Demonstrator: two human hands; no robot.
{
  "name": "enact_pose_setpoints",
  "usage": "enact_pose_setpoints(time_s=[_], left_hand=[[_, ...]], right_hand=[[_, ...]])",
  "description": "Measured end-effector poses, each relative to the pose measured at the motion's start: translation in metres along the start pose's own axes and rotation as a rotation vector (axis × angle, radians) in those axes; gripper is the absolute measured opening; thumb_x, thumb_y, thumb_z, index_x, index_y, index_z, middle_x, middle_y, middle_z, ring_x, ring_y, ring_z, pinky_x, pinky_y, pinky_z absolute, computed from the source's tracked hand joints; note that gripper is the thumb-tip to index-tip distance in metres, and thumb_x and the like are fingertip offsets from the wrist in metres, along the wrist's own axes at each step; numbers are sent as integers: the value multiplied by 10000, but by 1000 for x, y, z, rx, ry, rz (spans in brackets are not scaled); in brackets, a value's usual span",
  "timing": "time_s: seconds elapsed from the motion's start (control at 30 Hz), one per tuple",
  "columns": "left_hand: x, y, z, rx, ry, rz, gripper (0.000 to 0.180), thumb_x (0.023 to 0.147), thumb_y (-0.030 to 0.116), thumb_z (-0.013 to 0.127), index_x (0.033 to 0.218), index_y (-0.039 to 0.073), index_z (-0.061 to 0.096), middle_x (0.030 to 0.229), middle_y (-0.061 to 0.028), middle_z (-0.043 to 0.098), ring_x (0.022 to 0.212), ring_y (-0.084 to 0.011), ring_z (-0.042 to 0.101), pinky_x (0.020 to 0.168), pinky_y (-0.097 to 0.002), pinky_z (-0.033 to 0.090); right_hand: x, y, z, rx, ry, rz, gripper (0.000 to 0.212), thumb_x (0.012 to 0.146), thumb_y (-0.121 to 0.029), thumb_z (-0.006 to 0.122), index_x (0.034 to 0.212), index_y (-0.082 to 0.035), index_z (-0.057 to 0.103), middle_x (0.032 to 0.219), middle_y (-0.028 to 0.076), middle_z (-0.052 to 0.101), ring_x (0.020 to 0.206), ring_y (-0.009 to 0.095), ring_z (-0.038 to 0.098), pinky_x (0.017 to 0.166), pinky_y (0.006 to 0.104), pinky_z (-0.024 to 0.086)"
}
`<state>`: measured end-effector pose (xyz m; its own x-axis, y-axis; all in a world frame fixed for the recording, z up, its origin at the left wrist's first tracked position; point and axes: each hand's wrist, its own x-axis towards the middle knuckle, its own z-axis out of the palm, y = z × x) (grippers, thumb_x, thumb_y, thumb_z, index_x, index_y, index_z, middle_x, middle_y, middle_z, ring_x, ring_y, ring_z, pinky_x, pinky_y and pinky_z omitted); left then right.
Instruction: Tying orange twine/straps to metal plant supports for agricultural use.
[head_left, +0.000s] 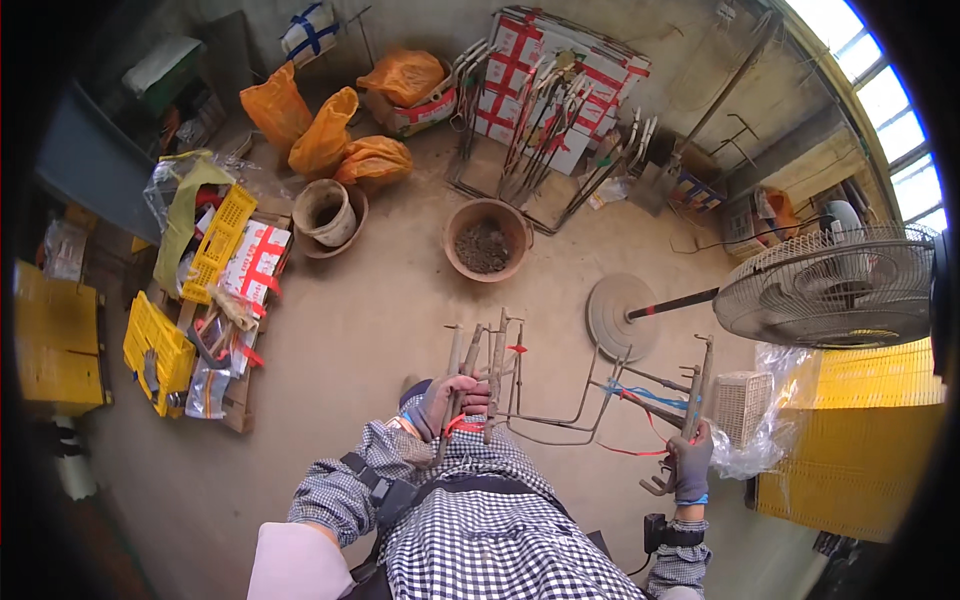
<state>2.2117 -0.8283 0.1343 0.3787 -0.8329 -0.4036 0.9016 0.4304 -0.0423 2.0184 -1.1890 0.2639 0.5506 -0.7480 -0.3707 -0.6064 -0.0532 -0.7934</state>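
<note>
My left hand (450,402), in a grey glove, is closed around a bundle of rusty metal rods (498,365) in front of my body. A thin bent wire frame (555,428) stretches to the right from that bundle. My right hand (691,465), also gloved, grips a second set of metal rods (706,368) with hooked lower ends. A blue strap (650,398) and a thin red cord (625,452) run beside the right-hand rods. How the pieces join between my hands is hard to make out.
A pedestal fan (830,290) on a round base (620,320) stands at the right, by yellow crates (850,440) and plastic wrap. Ahead are a brown tub (515,225), orange bags (325,135) and leaning metal frames (540,130). Cartons and yellow baskets (160,345) are left.
</note>
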Motion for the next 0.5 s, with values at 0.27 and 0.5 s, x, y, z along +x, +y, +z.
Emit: enact_pose_setpoints(time_s=[0.27,0.5], left_hand=[[131,144,40,160,44,-290,119,810,52,487,899,107,431,690,40,335,583,-63,313,542,-219,302],[233,182,68,510,99,-487,326,795,125,567,1090,47,452,857,-106,586,699,-174,591,643,-295,520]], right_hand=[[25,-38,71,103,275,191,481,639,17,504,1102,-32,385,599,34,458,382,116,438,358,239,414],[12,-19,64,265,520,299,627,707,21,519,1283,-35,278,606,63,486,409,143,485,371,265,441]])
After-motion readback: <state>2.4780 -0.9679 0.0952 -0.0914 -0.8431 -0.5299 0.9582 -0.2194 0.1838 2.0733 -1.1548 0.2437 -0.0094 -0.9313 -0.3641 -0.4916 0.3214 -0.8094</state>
